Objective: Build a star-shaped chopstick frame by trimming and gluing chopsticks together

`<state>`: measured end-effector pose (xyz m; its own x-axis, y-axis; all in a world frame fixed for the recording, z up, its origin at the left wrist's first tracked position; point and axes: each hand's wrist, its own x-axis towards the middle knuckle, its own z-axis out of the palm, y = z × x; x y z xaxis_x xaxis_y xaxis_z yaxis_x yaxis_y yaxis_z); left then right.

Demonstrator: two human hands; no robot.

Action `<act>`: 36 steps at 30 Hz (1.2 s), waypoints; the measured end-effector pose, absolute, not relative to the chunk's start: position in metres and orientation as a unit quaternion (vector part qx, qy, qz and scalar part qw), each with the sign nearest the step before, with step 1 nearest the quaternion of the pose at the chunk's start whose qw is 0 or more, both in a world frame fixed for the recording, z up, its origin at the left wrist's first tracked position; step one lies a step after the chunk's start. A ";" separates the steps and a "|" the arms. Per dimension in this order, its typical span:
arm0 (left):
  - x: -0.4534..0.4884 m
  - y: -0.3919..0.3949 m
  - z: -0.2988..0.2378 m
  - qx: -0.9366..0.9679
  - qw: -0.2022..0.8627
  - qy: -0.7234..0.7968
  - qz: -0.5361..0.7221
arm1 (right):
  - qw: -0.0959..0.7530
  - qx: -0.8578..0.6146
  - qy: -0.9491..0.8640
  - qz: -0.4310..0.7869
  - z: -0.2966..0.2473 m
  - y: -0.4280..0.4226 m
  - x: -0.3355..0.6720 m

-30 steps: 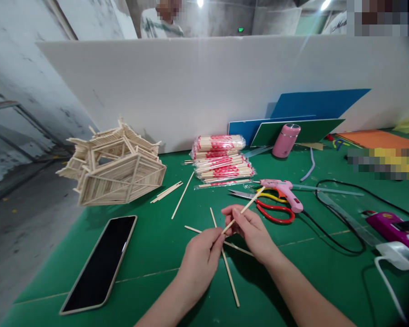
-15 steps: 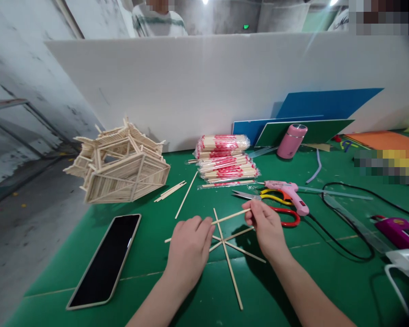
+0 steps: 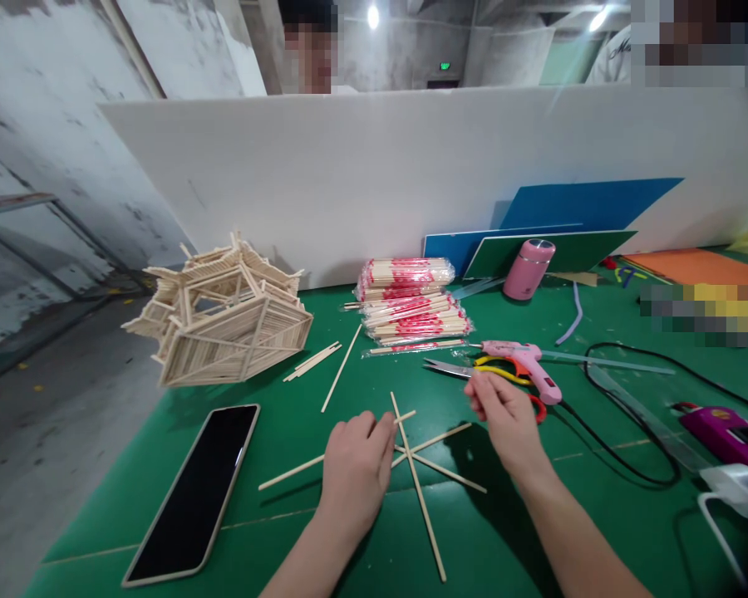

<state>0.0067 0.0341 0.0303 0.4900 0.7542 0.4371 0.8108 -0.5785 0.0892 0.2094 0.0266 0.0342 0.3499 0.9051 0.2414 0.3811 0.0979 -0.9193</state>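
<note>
My left hand (image 3: 358, 457) is closed around a loose wooden chopstick (image 3: 292, 472), which sticks out on both sides of the fingers. Just under it and to the right, several chopsticks (image 3: 425, 517) lie crossed at one middle point in a star shape on the green table. My right hand (image 3: 502, 411) is raised to the right of the star, fingertips pinched together with nothing visible between them. It partly covers the red-handled scissors (image 3: 452, 369). Close behind it lie yellow-handled pliers (image 3: 504, 374) and a pink glue gun (image 3: 536, 365).
A chopstick model (image 3: 237, 332) stands at the left, behind a phone (image 3: 193, 494). Loose chopsticks (image 3: 312, 361) and wrapped chopstick packs (image 3: 411, 303) lie farther back. A pink bottle (image 3: 529, 271) stands before coloured boards. A black cord (image 3: 623, 465) loops at the right.
My right hand has let go of the chopstick and moved slightly right. The chopstick has slid left through my left hand, so more of it sticks out there. The camera view has tilted up.
</note>
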 end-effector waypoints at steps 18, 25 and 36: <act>-0.010 0.021 0.028 -0.899 0.028 -0.420 -0.124 | 0.282 -0.715 -0.636 -0.072 -0.001 0.016 0.279; -0.024 0.007 0.013 -0.914 0.063 -0.379 -0.131 | 0.269 -0.706 -0.650 -0.082 -0.003 0.017 0.273; -0.018 0.013 0.012 -0.915 0.023 -0.381 -0.128 | 0.256 -0.707 -0.651 -0.101 -0.006 0.017 0.274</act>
